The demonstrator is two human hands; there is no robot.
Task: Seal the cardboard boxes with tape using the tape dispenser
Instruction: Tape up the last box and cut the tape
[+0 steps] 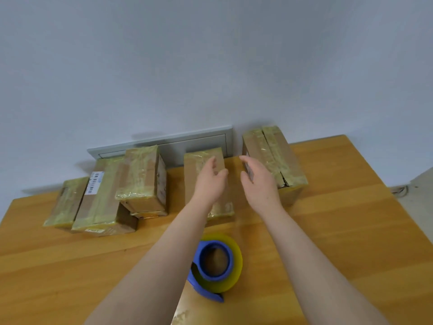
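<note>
First, the tape dispenser (214, 266): blue plastic frame and hub carrying a fat roll of translucent yellowish tape. It lies on its side on the wooden table (339, 231), at the near edge between my two forearms, and neither hand touches it.

Second, the middle box (196, 165): brown cardboard, long and narrow, with wrinkled glossy tape over its top and near end. It stands at the centre-back of the table.

Third, the right box (276, 156): larger, with two taped bands running lengthwise and a dark seam showing at the near end.

Fourth, the left group: a labelled box (100, 198) (white barcode sticker on top), a taped box (140, 174) that sits on another box just to its right, and a slim box (68, 202) at the far left. All are wrapped in the same yellowish tape.

My left hand (209, 181) is over the middle box with its fingers loosely bent, gripping nothing; I cannot tell whether it touches. My right hand (259, 181) is released, palm inward, in the gap between the middle and right boxes.

A grey panel (199, 141) sits on the wall behind.
</note>
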